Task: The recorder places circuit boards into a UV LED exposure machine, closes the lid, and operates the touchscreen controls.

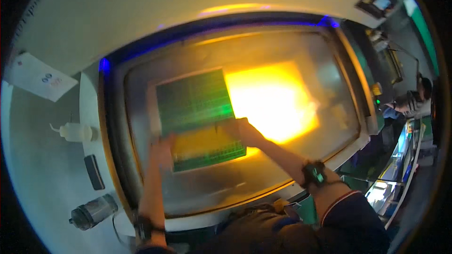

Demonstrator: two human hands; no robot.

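A large green panel, patterned like a circuit board [193, 96], lies on the metal bed [197, 193] of a wide framed machine. Across its near part runs a blurred yellowish panel [200, 142], which spans the gap between my hands. My right hand [247, 132] is closed at its right end. At the left end is my left hand [162, 153], smeared by motion; its fingers do not show clearly. Whether the yellowish panel touches the green one, I cannot tell.
Glaring yellow light [275, 101] covers the bed right of the panels. A raised dark frame [110, 131] surrounds the bed. At left stand a white squeeze bottle [77, 132], a phone [94, 172] and a clear bottle [94, 211]. Another person's arm [407, 103] shows far right.
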